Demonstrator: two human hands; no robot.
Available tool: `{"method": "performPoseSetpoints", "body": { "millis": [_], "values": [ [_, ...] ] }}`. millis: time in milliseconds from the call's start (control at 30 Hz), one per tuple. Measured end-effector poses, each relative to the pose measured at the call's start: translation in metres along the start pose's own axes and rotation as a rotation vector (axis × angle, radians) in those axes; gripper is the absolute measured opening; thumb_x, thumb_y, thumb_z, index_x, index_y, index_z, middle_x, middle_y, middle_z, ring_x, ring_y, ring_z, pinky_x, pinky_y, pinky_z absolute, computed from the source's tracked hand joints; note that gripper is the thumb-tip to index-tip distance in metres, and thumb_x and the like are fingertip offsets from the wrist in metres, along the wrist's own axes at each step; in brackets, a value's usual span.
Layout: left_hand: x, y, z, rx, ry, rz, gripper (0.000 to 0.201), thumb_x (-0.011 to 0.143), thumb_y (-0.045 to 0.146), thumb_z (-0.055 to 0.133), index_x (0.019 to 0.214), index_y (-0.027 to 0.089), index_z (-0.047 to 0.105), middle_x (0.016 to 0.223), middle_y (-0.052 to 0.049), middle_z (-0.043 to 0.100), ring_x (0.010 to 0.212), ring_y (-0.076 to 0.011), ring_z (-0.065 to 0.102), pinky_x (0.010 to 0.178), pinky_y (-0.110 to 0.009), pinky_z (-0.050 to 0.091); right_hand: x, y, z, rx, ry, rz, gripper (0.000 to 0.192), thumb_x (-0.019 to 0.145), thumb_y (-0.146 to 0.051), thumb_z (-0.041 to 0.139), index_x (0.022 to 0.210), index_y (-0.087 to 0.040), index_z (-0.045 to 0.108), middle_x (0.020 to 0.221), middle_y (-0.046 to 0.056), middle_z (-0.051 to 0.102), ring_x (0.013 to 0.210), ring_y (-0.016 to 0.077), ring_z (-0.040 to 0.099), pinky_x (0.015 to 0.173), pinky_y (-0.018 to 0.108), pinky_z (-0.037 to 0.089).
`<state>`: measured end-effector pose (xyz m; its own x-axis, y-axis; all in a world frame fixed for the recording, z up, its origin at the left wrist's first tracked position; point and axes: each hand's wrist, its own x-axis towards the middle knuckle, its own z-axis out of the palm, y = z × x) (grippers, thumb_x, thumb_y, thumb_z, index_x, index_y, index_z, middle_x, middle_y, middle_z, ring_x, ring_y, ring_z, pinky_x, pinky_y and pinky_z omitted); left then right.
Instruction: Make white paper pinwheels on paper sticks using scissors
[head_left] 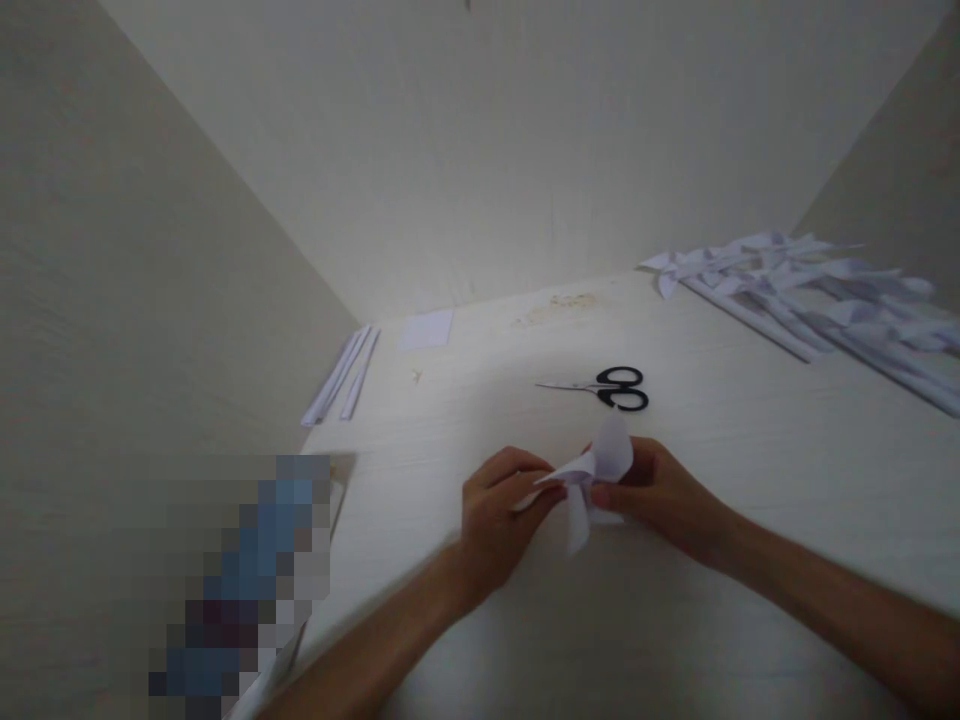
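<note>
Two hands over pale tabletop [750, 450]: left hand [499, 510] and right hand [652, 490] each pinch the folded white paper piece [596, 470], held between them just above the surface. Black-handled scissors [611, 388] lie just beyond. Paper pinwheels on sticks [817, 290] heaped far right; paper strips [345, 375] and a small white sheet [426, 329] far left.

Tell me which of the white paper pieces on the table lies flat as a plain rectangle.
The small paper sheet at the far edge by the wall. The strips left of it are long and narrow; the pile of pinwheels at right is folded and curled.
</note>
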<state>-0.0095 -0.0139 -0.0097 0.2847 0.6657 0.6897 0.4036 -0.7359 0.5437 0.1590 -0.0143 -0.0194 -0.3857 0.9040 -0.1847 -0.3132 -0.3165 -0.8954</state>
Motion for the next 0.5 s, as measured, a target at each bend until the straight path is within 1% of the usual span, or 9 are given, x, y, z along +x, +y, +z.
{"method": "performPoseSetpoints", "body": {
  "millis": [67,133,167,233,267,333,400,433,500],
  "values": [
    [0.010,-0.007,-0.010,0.027,-0.071,-0.012,0.007,0.069,0.022,0.063,0.065,0.016,0.064,0.064,-0.005,0.064,0.057,-0.0110,0.058,0.051,-0.020,0.048,-0.001,-0.001,-0.001,0.018,0.025,0.006,0.020,0.052,-0.024,0.076,0.066,-0.016,0.064,0.063,0.001,0.066,0.056,0.0122,0.058,0.056,0.025,0.047],
    [0.026,-0.025,-0.029,0.154,-0.162,-0.098,0.006,0.069,0.022,0.062,0.066,0.017,0.064,0.070,-0.004,0.065,0.059,-0.0115,0.059,0.054,-0.022,0.048,-0.002,-0.001,-0.002,0.039,0.068,0.010,0.022,0.051,-0.025,0.077,0.066,-0.016,0.064,0.063,0.001,0.066,0.056,0.0130,0.059,0.056,0.025,0.047],
    [0.036,-0.038,-0.041,0.276,-0.184,-0.186,0.007,0.070,0.021,0.060,0.067,0.016,0.064,0.071,-0.004,0.066,0.061,-0.0123,0.058,0.055,-0.023,0.048,-0.003,-0.002,-0.002,0.047,0.088,0.012,0.023,0.050,-0.026,0.077,0.066,-0.016,0.064,0.062,0.001,0.066,0.056,0.0133,0.059,0.056,0.026,0.047],
    [0.058,-0.071,-0.069,0.670,-0.217,-0.450,0.012,0.073,0.020,0.052,0.073,0.016,0.063,0.076,-0.005,0.066,0.068,-0.0141,0.059,0.063,-0.025,0.047,-0.003,-0.002,-0.002,0.063,0.121,0.015,0.024,0.048,-0.026,0.078,0.065,-0.016,0.064,0.062,0.002,0.065,0.055,0.0134,0.058,0.056,0.026,0.047],
    [0.068,-0.088,-0.083,0.754,-0.217,-0.510,0.014,0.073,0.019,0.051,0.075,0.014,0.063,0.079,-0.007,0.065,0.071,-0.0167,0.059,0.068,-0.029,0.046,-0.003,-0.003,-0.002,0.073,0.131,0.017,0.025,0.047,-0.026,0.079,0.065,-0.016,0.064,0.062,0.001,0.065,0.054,0.0130,0.058,0.055,0.025,0.047],
    [0.085,-0.119,-0.110,0.861,-0.203,-0.587,0.016,0.071,0.015,0.049,0.078,0.010,0.062,0.084,-0.013,0.064,0.080,-0.0230,0.057,0.075,-0.036,0.043,-0.002,-0.003,-0.001,0.113,0.145,0.024,0.026,0.045,-0.025,0.080,0.063,-0.016,0.064,0.060,0.001,0.064,0.053,0.0122,0.057,0.054,0.024,0.047],
    [0.095,-0.144,-0.129,0.940,-0.191,-0.651,0.018,0.071,0.013,0.047,0.082,0.007,0.060,0.092,-0.018,0.061,0.092,-0.0281,0.053,0.080,-0.040,0.039,-0.002,-0.004,0.000,0.167,0.151,0.029,0.026,0.044,-0.024,0.080,0.062,-0.016,0.064,0.059,0.000,0.064,0.053,0.0117,0.057,0.054,0.023,0.047],
    [0.098,-0.154,-0.135,0.963,-0.192,-0.683,0.018,0.072,0.013,0.046,0.083,0.007,0.059,0.095,-0.019,0.060,0.095,-0.0296,0.052,0.080,-0.041,0.039,-0.001,-0.004,0.000,0.189,0.153,0.029,0.026,0.044,-0.024,0.081,0.062,-0.017,0.064,0.060,0.000,0.065,0.054,0.0118,0.058,0.054,0.023,0.047],
    [0.100,-0.168,-0.140,0.980,-0.202,-0.746,0.017,0.074,0.014,0.047,0.085,0.007,0.059,0.096,-0.020,0.059,0.097,-0.0310,0.051,0.079,-0.042,0.039,0.000,-0.004,-0.001,0.220,0.166,0.017,0.025,0.045,-0.022,0.080,0.063,-0.017,0.064,0.061,0.000,0.065,0.055,0.0120,0.058,0.055,0.022,0.047]
  ]
}}
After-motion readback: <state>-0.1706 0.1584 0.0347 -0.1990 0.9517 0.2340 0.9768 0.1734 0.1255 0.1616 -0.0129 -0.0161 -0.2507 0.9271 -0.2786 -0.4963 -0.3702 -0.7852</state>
